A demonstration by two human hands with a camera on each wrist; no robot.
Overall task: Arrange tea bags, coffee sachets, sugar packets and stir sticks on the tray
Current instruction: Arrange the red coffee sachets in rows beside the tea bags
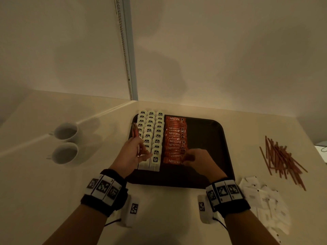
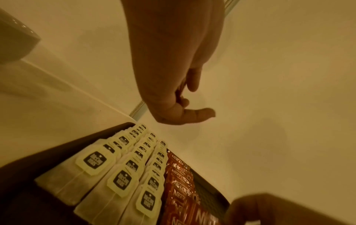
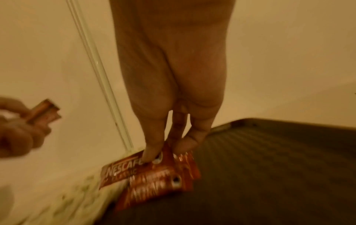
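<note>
The right hand [image 1: 196, 160] is curled down onto the near end of the column of red coffee sachets [image 1: 175, 138], its fingertips [image 3: 152, 155] pinching the nearest sachet where it overlaps the ones beyond it. The left hand [image 1: 131, 154], just across the column from the right one, hovers over the tea bags with its fingers closed round a small bundle of spare sachets [image 1: 135, 131] that juts away from the person past the knuckles.

Under that left hand run three neat columns of tea bags [image 1: 152, 137], tags up, touching the sachet column on its left side. All of this lies on the dark tray [image 1: 212, 142], whose bare ribbed floor spreads to the right of the right hand.

Further right of that hand, off the tray on the pale bench [image 1: 168, 218], the stir sticks [image 1: 281, 160] lie in a loose heap; nearer the person and beside the right wrist is a scatter of white sugar packets [image 1: 261, 198]. Left of the left hand, well apart from the tray, stand two white cups [image 1: 65, 144].
</note>
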